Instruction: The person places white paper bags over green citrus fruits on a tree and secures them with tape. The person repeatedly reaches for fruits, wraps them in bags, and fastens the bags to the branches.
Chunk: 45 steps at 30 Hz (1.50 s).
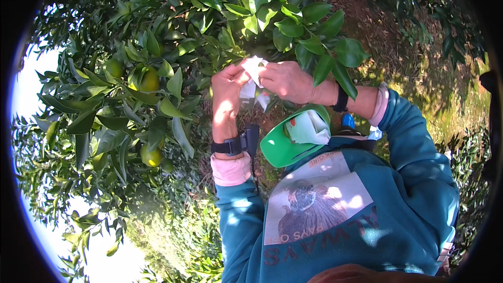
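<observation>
My left hand (226,88) pinches the left side of a crumpled white paper piece (253,68), possibly a bag, just under a leafy citrus branch (290,25). From the right, the bent fingers of my right hand (287,81) grip the same paper. Its lower part hangs between the hands, with a small red mark near the bottom; whether there is fruit inside is hidden. Below my right hand, at my front, a green plastic container (281,145) holds folded white papers (310,127) with printed marks. Both wrists wear black straps.
Yellow-green citrus fruits hang among the leaves at left, one (149,79) higher and another (151,156) lower. Leaves overhang my right wrist. Sunlit ground with grass and litter (387,53) lies at right. A small blue object (348,121) shows beyond the container.
</observation>
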Each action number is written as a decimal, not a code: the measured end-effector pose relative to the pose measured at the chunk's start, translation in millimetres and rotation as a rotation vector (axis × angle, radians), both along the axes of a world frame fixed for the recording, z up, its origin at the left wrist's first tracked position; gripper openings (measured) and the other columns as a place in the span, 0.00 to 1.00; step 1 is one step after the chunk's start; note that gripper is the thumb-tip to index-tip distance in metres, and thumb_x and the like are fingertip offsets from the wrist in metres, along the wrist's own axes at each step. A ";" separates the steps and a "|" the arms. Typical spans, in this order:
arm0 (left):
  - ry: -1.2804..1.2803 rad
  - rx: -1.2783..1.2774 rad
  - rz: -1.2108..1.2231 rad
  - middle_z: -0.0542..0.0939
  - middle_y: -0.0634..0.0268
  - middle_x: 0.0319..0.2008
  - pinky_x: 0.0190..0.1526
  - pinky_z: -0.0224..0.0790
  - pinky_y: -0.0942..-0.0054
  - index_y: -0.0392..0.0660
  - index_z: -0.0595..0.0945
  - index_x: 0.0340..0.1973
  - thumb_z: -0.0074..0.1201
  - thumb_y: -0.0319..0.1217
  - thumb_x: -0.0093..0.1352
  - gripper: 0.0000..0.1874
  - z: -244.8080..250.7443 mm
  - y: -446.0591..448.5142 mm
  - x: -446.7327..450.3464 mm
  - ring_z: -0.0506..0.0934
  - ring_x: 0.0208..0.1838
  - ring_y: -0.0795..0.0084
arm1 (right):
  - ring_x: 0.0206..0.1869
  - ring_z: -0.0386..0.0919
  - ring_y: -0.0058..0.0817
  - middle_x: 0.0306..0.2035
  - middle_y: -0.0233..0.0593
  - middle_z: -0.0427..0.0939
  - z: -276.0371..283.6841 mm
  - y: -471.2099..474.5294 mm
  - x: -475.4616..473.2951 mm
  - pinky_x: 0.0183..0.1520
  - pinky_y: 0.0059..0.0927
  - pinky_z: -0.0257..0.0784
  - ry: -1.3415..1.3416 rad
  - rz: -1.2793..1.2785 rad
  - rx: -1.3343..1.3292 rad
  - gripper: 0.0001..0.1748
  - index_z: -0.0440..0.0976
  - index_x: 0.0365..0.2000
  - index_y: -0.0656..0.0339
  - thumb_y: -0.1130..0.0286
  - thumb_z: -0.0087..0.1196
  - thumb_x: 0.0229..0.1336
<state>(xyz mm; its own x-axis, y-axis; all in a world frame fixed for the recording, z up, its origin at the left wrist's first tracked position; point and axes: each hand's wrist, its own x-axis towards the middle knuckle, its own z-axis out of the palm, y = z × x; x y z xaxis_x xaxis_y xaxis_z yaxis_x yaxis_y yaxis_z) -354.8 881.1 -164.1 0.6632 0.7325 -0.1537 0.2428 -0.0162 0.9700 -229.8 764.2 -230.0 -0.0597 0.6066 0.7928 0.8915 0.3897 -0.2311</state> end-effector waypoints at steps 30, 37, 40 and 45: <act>-0.264 -0.496 0.228 0.81 0.59 0.43 0.48 0.73 0.74 0.34 0.79 0.47 0.55 0.27 0.66 0.15 -76.7 7.3 -22.4 0.79 0.45 0.68 | 0.35 0.79 0.34 0.35 0.30 0.79 5.2 17.3 8.1 0.34 0.34 0.73 0.363 0.198 -0.380 0.11 0.81 0.28 0.54 0.61 0.65 0.43; -0.329 -0.497 0.454 0.80 0.58 0.39 0.41 0.73 0.71 0.36 0.77 0.43 0.52 0.23 0.68 0.09 -82.5 1.8 -16.2 0.79 0.40 0.69 | 0.31 0.77 0.37 0.28 0.38 0.76 10.3 30.0 5.7 0.35 0.32 0.70 0.556 0.126 -0.475 0.08 0.81 0.31 0.61 0.69 0.62 0.48; -0.248 -0.352 0.398 0.80 0.60 0.40 0.41 0.72 0.73 0.35 0.76 0.47 0.51 0.27 0.71 0.11 -89.9 -1.9 -20.5 0.79 0.40 0.73 | 0.32 0.78 0.38 0.28 0.37 0.77 16.1 29.0 5.9 0.35 0.35 0.71 0.377 0.043 -0.441 0.10 0.81 0.31 0.57 0.68 0.63 0.46; -0.207 -0.294 0.301 0.81 0.65 0.40 0.43 0.67 0.79 0.36 0.80 0.49 0.56 0.35 0.70 0.17 -87.8 -6.7 -29.2 0.75 0.41 0.80 | 0.30 0.79 0.38 0.28 0.35 0.77 20.6 29.0 9.4 0.33 0.39 0.73 0.177 0.097 -0.360 0.07 0.79 0.27 0.54 0.65 0.61 0.46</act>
